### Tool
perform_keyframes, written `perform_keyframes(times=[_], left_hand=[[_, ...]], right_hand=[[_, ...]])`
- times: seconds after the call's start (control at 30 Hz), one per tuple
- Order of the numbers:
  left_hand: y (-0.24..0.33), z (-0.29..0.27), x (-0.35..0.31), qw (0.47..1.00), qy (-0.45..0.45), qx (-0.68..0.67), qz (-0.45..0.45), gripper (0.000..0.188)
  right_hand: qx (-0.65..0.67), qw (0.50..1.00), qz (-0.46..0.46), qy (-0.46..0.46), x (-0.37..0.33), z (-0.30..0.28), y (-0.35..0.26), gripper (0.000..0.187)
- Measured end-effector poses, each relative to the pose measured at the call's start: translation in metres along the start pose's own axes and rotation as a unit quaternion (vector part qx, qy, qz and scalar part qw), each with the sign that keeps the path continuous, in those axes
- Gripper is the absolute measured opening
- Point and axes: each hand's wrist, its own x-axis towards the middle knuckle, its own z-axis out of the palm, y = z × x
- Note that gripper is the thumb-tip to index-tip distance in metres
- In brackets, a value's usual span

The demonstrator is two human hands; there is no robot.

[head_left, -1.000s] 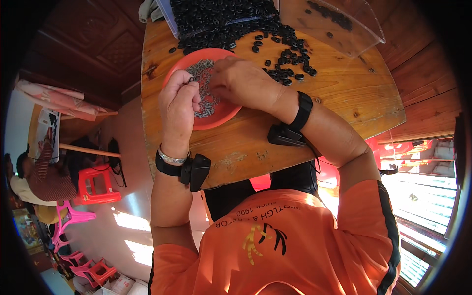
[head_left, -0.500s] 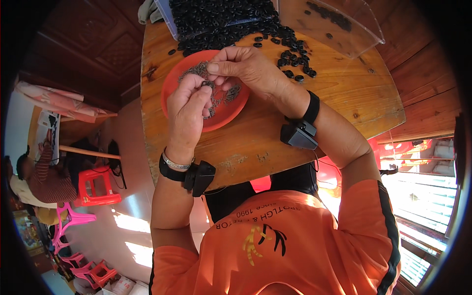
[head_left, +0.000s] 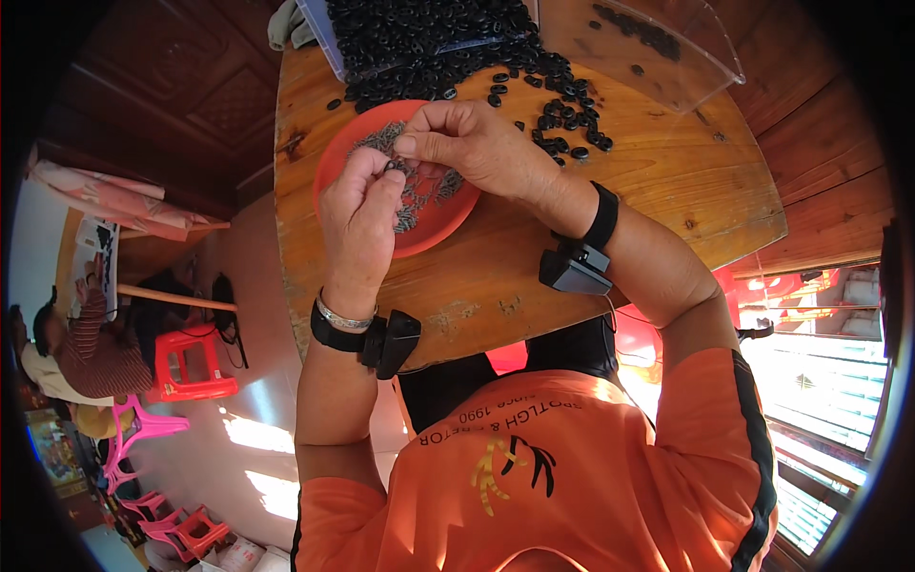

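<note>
My left hand (head_left: 360,212) is closed over the orange-red bowl (head_left: 434,240), pinching a small black oval part (head_left: 393,166) between thumb and fingertips. Close beside it, my right hand (head_left: 477,143) has its thumb and forefinger pressed together. What the right fingertips hold, if anything, is too small to make out. Many small grey screw-like pieces (head_left: 407,219) lie in the bowl below, partly hidden by both hands.
Beyond the bowl, a large heap of black oval parts (head_left: 429,43) spills from a clear bin (head_left: 320,38) onto the wooden table (head_left: 667,195). More lie loose at its right, beside a transparent tray (head_left: 710,91). Someone in a striped top (head_left: 100,348) sits far left, near a red stool (head_left: 195,362).
My right hand has shifted slightly down and left, its fingertips still close to the left hand's. The left hand still pinches the black oval part.
</note>
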Motion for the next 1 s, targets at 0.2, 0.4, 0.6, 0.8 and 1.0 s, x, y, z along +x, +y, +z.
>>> perform_keyframes(times=[0.2,0.4,0.6,0.8,1.0], left_hand=[[-0.002,-0.001,0.001,0.999,0.009,0.033,0.014,0.007],[-0.002,-0.001,0.001,0.999,-0.003,0.036,0.004,0.009],[0.003,0.002,-0.002,0.999,-0.008,0.03,-0.012,0.009],[-0.002,0.009,-0.003,0.999,0.013,-0.031,-0.025,0.01],[-0.001,0.009,-0.003,0.997,0.024,-0.05,-0.045,0.009]], right_hand=[[-0.054,0.998,-0.037,0.01,-0.001,-0.001,-0.002,0.017],[-0.069,0.997,-0.045,-0.011,-0.001,0.0,0.002,0.018],[-0.087,0.995,-0.052,-0.005,-0.001,0.001,0.001,0.018],[-0.096,0.995,-0.036,0.003,-0.003,0.005,-0.001,0.016],[-0.074,0.996,-0.046,0.007,-0.002,0.008,0.003,0.017]])
